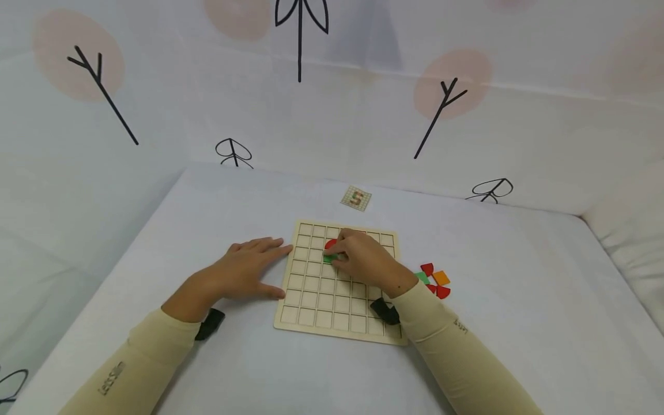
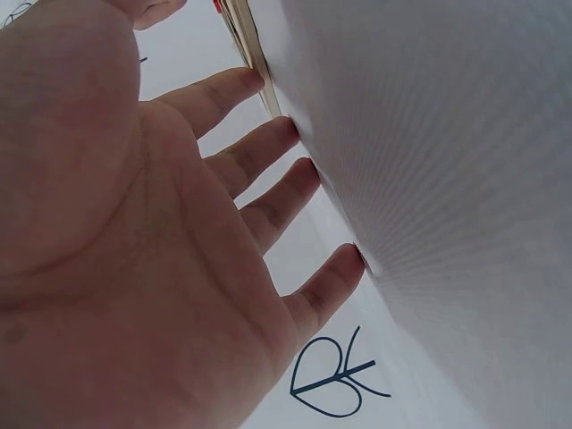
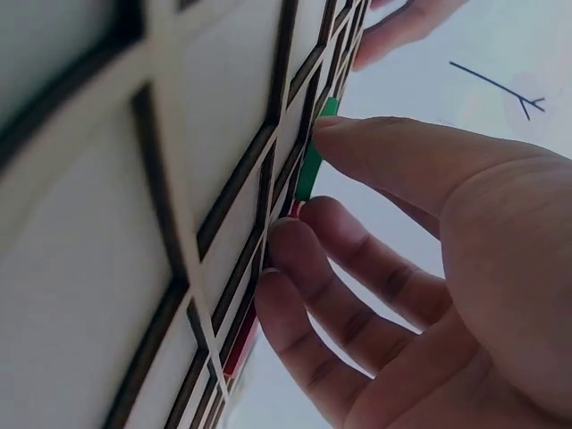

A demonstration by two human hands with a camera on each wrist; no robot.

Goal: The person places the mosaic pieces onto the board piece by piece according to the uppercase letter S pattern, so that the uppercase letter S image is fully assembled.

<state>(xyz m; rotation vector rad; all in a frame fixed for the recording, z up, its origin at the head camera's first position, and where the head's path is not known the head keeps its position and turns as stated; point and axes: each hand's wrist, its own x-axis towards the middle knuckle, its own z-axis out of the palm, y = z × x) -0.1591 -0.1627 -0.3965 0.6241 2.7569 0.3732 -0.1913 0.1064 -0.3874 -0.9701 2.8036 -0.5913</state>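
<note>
A square wooden grid board (image 1: pixel 309 300) lies flat on the white-covered table. My right hand (image 1: pixel 365 259) reaches over its upper middle and holds a green tile (image 1: pixel 329 260) between thumb and fingers, down at the grid. In the right wrist view the thumb touches the green tile (image 3: pixel 311 170); the index finger is mostly hidden. Just above the tile sits a red rounded piece (image 1: pixel 331 244), partly covered by the hand. My left hand (image 1: pixel 246 268) lies palm down left of the board, fingers spread, with fingertips at the board's left edge.
Right of the board lie loose pieces: an orange square (image 1: pixel 441 278), a green piece (image 1: pixel 422 278) and several red ones, such as a red piece (image 1: pixel 427 268). Behind the board is a small card (image 1: pixel 356 197) with a coloured grid pattern. A patterned cloth wall rises at the back.
</note>
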